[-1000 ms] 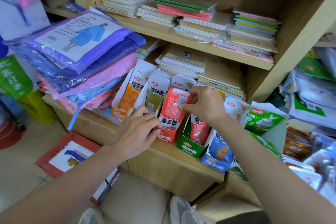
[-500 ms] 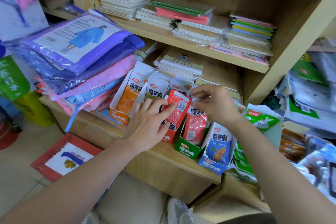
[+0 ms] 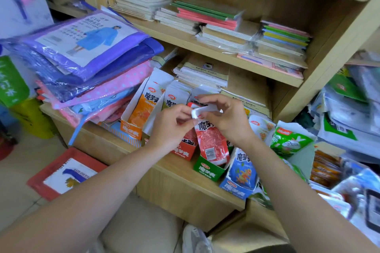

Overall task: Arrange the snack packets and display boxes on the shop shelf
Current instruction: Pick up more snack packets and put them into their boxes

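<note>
Wooden shop shelving point(image 3: 181, 189) fills the frame, its lower ledge crowded with a row of open-topped display boxes of konjac snack packets. Both my hands meet over the middle of that row. My left hand point(image 3: 170, 127) and my right hand point(image 3: 226, 117) each pinch the white top edge of a red snack packet point(image 3: 211, 141), fingers curled tight on it. The packet hangs tilted, its lower end at the mouth of the green display box point(image 3: 207, 168); whether it rests inside I cannot tell.

Just left of it stands the red display box point(image 3: 183, 151), partly hidden behind my left wrist. Further left is the orange display box point(image 3: 131, 129), with an orange packet point(image 3: 144, 107) upright in it. On the right the blue display box point(image 3: 234, 188) holds a blue packet point(image 3: 242, 170) and juts over the ledge's front edge. A green packet with a rabbit on it point(image 3: 290, 141) leans beside my right forearm.

A stack of bagged raincoats point(image 3: 88, 43), purple on top and pink dotted below, crowds the left end of the ledge and presses against the orange box. Stacks of exercise books point(image 3: 207, 16) lie on the shelf above, more point(image 3: 201, 74) behind the boxes. A red-edged pack point(image 3: 61, 172) lies on the floor below.
</note>
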Available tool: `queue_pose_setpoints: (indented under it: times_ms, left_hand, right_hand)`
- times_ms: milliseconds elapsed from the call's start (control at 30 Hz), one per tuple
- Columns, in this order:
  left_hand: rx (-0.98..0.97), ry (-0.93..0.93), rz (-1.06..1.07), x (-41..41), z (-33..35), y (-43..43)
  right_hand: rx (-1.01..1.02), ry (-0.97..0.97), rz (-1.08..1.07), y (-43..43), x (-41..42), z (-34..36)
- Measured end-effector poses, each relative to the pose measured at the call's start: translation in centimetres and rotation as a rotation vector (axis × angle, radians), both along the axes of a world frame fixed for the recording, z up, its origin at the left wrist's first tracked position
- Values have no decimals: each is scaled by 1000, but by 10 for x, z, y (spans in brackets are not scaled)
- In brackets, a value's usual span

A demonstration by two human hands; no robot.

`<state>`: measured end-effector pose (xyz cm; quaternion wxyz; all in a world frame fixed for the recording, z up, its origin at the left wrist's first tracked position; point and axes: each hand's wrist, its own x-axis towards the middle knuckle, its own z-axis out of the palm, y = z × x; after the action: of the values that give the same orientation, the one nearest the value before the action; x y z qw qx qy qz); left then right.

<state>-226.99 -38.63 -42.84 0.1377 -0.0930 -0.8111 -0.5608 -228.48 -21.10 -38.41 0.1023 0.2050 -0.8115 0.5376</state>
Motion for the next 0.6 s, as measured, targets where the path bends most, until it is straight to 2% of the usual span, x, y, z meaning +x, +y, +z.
queue_pose_setpoints:
  times_ms: [100, 200, 233, 333, 400, 533, 600]
  left_hand:
    - [-18, -8, 61, 0, -1, 0]
    - [-22, -8, 156, -2, -2, 0]
    - [-14, -19, 190, -4, -4, -1]
    - [76, -86, 223, -10, -11, -3]
    - [100, -86, 234, -9, -10, -1]
    - [-100, 123, 367, 2, -3, 1]
    - [-225, 246, 315, 8, -6, -1]
  right_hand:
    - [48, 78, -36, 8, 4, -6]
    - [295, 258, -135, 14, 7, -16]
    - [368, 263, -169, 16, 6, -17]
    - [367, 73, -184, 14, 6, -14]
    - [383, 18, -189, 11, 4, -12]
    - [352, 17, -266, -1, -4, -11]
    - [285, 37, -338, -6, -10, -10]
